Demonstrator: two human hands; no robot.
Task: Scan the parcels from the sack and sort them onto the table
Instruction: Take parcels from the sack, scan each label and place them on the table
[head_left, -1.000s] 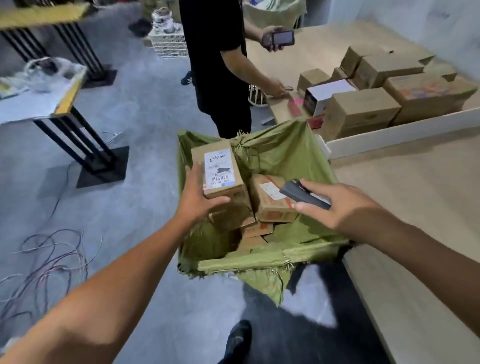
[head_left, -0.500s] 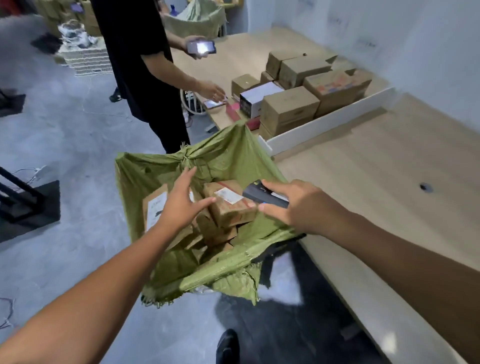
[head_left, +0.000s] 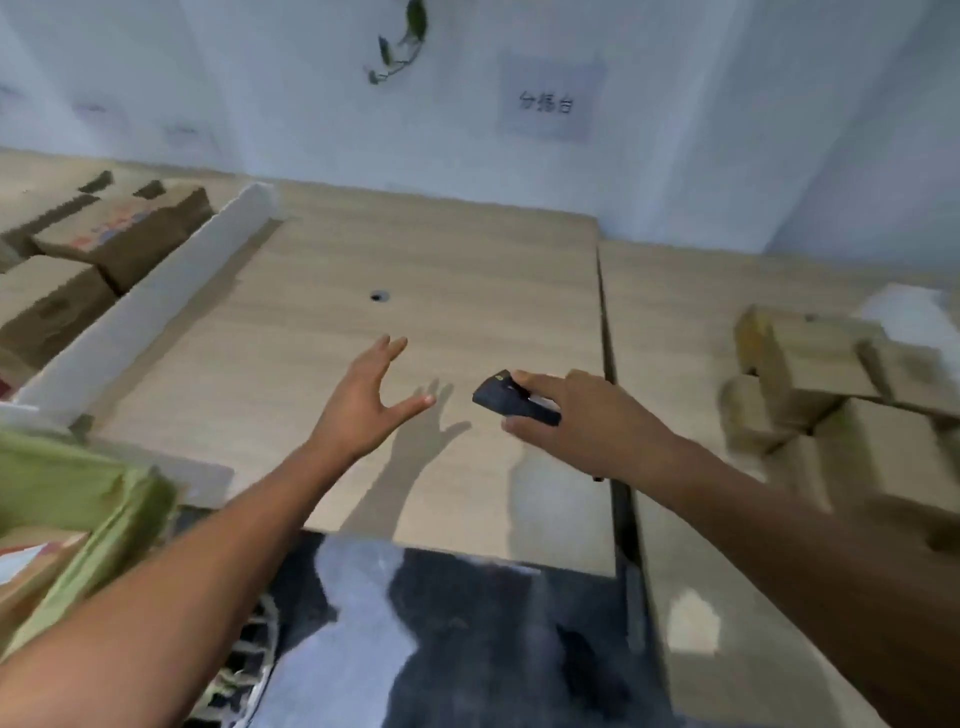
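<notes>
My left hand hovers over the wooden table with fingers spread, holding nothing. My right hand grips a small dark scanner just to its right, above the same table. The green sack shows at the lower left edge, with a parcel partly visible inside it. A blurred stack of cardboard parcels sits on the adjoining table at the right. More cardboard parcels lie at the far left behind a white divider.
A gap separates the two table tops. A small round hole marks the middle table. The white wall behind carries a paper sign. Dark floor shows below the table's front edge.
The view has swung right from the sack to the table. My left hand has let go of the labelled parcel and now hangs spread over the table. My right hand keeps the scanner.
</notes>
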